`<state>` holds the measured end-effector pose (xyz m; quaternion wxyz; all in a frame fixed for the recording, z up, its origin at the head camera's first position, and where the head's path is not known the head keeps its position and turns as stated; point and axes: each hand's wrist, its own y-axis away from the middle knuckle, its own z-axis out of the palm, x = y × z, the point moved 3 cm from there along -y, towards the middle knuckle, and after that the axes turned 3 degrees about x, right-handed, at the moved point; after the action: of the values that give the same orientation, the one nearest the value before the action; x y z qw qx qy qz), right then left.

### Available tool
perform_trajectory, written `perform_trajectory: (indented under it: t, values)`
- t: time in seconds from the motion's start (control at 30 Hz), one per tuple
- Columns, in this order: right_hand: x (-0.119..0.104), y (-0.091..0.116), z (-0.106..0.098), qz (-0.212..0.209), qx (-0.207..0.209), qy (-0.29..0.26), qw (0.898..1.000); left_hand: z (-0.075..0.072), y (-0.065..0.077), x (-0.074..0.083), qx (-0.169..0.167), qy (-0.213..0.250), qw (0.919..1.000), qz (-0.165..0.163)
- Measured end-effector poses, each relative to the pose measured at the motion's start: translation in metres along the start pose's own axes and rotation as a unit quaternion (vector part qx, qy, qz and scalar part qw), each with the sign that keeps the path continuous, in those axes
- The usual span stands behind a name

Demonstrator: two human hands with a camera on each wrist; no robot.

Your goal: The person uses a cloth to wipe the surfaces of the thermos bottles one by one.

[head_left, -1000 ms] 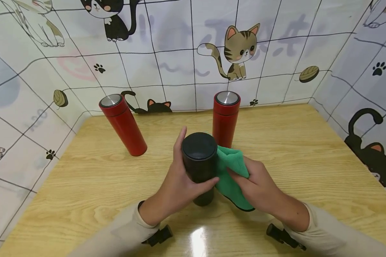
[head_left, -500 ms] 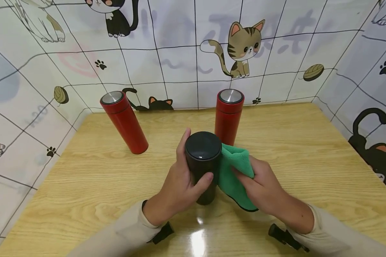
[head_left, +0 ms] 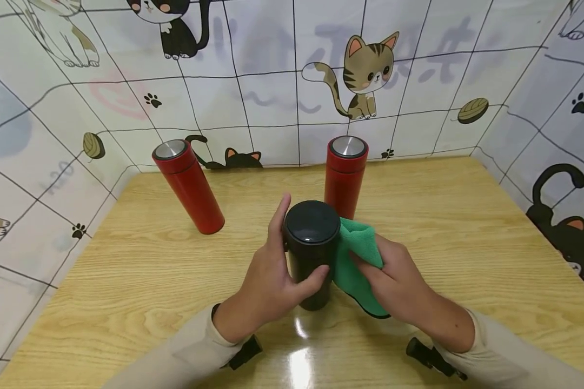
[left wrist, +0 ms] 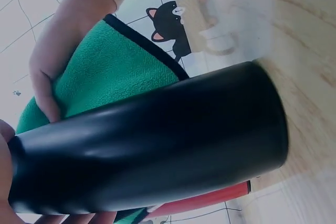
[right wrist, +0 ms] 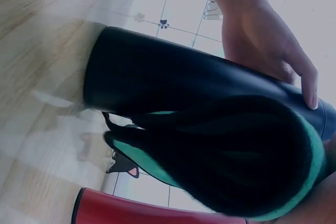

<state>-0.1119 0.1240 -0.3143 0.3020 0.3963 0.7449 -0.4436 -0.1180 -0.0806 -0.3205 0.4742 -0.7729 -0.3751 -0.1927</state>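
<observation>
A black thermos bottle (head_left: 313, 248) with a dark lid is in the middle of the head view, close to the table surface; whether its base touches the wood is hard to tell. My left hand (head_left: 272, 278) grips it from the left, thumb across the front. On the bottle's right side lies a green cloth (head_left: 357, 275) with a dark edge, which my right hand (head_left: 399, 281) holds bunched against it. The left wrist view shows the cloth (left wrist: 121, 72) behind the bottle (left wrist: 152, 140). In the right wrist view, the folded cloth (right wrist: 310, 166) covers part of the bottle (right wrist: 157, 72).
Two red thermos bottles with silver lids stand farther back, one at the left (head_left: 190, 189) and one (head_left: 344, 181) just behind the black bottle. The wooden table (head_left: 126, 281) meets a wall covering (head_left: 263, 97) with cat drawings at the back and sides.
The black bottle and my left hand have shifted slightly right, and the left thumb has moved on the bottle's front. The cloth stays against its right side. The head view has shifted a little.
</observation>
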Motion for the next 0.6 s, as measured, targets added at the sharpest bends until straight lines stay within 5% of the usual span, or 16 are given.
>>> perform_trajectory:
  t: [0.23,0.47,0.6]
  values:
    - [-0.008,0.003,-0.006,-0.057,0.076,-0.030,0.995,0.000,-0.004,0.003,-0.009,-0.009,0.9998,-0.014]
    - [0.003,-0.002,0.003,0.013,-0.029,0.017,0.999,-0.003,-0.006,0.003,-0.018,0.005,0.9978,-0.063]
    - [-0.001,-0.001,0.000,-0.012,0.008,0.013,1.000,-0.003,-0.007,0.002,-0.024,0.022,0.9968,-0.072]
